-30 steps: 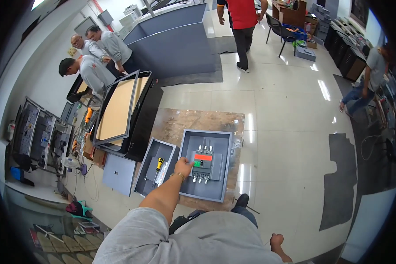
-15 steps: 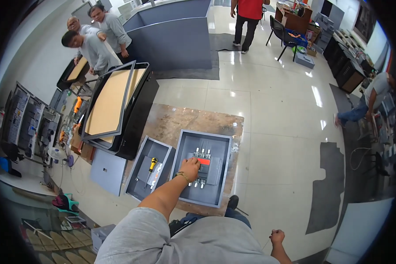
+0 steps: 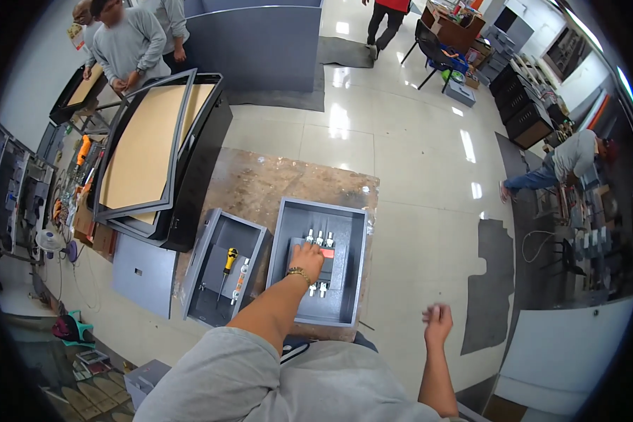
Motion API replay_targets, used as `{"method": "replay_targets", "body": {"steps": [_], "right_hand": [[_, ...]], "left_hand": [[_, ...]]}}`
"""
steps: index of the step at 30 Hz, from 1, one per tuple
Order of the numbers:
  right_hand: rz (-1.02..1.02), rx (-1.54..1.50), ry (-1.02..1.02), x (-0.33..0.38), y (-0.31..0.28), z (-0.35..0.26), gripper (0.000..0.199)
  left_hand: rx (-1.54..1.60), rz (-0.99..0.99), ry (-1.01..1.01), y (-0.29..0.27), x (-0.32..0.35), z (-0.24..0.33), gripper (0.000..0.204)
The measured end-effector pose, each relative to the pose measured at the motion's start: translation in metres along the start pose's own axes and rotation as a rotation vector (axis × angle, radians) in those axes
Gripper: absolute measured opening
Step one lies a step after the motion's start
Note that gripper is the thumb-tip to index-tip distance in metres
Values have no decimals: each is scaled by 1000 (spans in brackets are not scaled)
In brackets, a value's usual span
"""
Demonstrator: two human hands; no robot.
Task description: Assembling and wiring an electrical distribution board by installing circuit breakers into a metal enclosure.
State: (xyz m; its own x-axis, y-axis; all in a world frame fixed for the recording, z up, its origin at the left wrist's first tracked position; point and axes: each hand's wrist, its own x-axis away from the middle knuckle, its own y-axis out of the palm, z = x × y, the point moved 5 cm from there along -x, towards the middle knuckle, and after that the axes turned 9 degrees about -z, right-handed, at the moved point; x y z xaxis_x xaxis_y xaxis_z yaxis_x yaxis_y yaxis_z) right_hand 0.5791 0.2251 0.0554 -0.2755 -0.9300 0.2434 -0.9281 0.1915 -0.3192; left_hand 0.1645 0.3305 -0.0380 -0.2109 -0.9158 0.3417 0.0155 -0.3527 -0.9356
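My left hand (image 3: 307, 261) lies over the left side of a black circuit breaker (image 3: 328, 263) with a red strip, its fingers bent round the top. Metal terminals stick out above and below the breaker, and my hand hides part of its body. The breaker sits inside a grey metal box (image 3: 362, 264), on a flat grey plate. To the left is a smaller grey box (image 3: 218, 232), holding a yellow-handled screwdriver (image 3: 230, 261) and a light strip with orange marks (image 3: 240, 279). My right hand (image 3: 438, 322) hovers over the floor with nothing visible in it, fingers loosely bent and thumb apart.
Both boxes rest on a worn wooden board (image 3: 295, 176). Behind it on the left stands a black cabinet with a tan panel (image 3: 144, 148). A grey sheet (image 3: 144, 274) leans beside the board. People in grey (image 3: 130, 46) stand at the far left; another person (image 3: 563, 162) bends at the right.
My right hand has risen forward from low by my side, and its fingers have loosened. My left hand has shifted towards the breaker's upper terminals. The whole view has shifted a little.
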Motion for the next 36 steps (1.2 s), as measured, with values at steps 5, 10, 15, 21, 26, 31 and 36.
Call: {"method": "replay_targets", "body": {"steps": [5,10,15,21,26,31,36], "right_hand": [[-150,80,-272,-33,122,-87,14],[-264,200,-511,-43,222,-136,12],[-327,320,-620,-47,267,-132,13],[-365,332,-642,-45,286,-129,13],[-373,337,-662,-51,292,-121,13],[-363,345,-721,-46,294,-134,10],[-352,338,-716,-52,292,-129,9]], "left_hand": [[32,18,12,12,-8,-1,16],[25,18,27,9,-6,1,17],[65,23,-3,6,-6,5,16],[88,42,-22,-1,-2,3,15],[83,41,-1,2,-2,1,15],[97,82,-2,6,0,-4,16],[99,-28,48,-5,2,-4,19]]}}
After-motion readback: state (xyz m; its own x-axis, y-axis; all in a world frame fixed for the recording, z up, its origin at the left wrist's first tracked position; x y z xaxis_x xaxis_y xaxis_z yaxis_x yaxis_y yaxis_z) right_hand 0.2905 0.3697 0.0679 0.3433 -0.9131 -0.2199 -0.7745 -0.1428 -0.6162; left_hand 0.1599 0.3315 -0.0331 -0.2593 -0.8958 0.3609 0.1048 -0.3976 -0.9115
